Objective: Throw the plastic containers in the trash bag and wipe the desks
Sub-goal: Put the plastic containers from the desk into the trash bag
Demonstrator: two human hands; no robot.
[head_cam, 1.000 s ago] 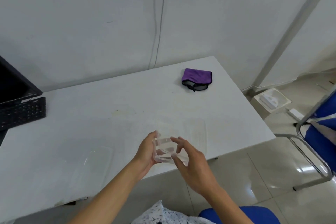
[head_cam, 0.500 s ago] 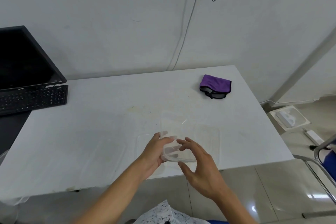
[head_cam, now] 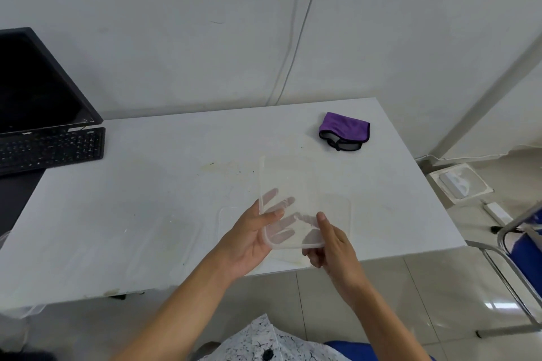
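Held item: a clear plastic container point(head_cam: 293, 179), shallow and see-through, tilted up on edge above the near edge of the desk, right of centre.
Left hand point(head_cam: 249, 240): grips the container's lower left corner, thumb on the near face, four fingers spread flat behind the plastic and visible through it.
Right hand point(head_cam: 334, 246): pinches the lower right edge, thumb on top, fingers curled underneath.
Desk point(head_cam: 146, 184): white, stained near the middle.
Cloth: a purple cloth point(head_cam: 344, 130) lies folded at the far right of the desk, well apart from the hands.
Far left: a black keyboard point(head_cam: 52, 149) in front of a dark monitor point(head_cam: 35, 82).
Right: a blue chair point(head_cam: 525, 243) on the tiled floor.
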